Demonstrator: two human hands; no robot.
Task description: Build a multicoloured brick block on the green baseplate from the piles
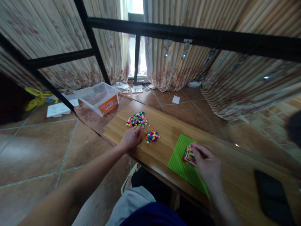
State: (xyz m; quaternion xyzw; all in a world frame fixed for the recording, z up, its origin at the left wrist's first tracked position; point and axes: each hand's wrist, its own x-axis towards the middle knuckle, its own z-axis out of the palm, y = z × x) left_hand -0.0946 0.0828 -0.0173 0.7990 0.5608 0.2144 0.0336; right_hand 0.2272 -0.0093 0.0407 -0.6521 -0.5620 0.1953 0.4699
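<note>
On the wooden bench, a large pile of small multicoloured building bricks (137, 119) lies just beyond my left hand (132, 137). Its fingers are curled together at the pile's near edge, and what they hold, if anything, is hidden. A smaller brick pile (152, 136) is right of that hand. Farther right, a green studded baseplate (179, 158) carries a square, layered brick structure (188, 156) in several colours. My right hand (208, 161) is over its right side, thumb and fingers pinched at its upper edge. Any brick between those fingertips is too small to make out.
A dark phone-like slab (274, 196) lies at the bench's (164, 124) right end. Past the left end stands a clear plastic box (97, 94) with an orange label. A black metal frame (150, 29) crosses ahead, before striped curtains. My legs are under the bench.
</note>
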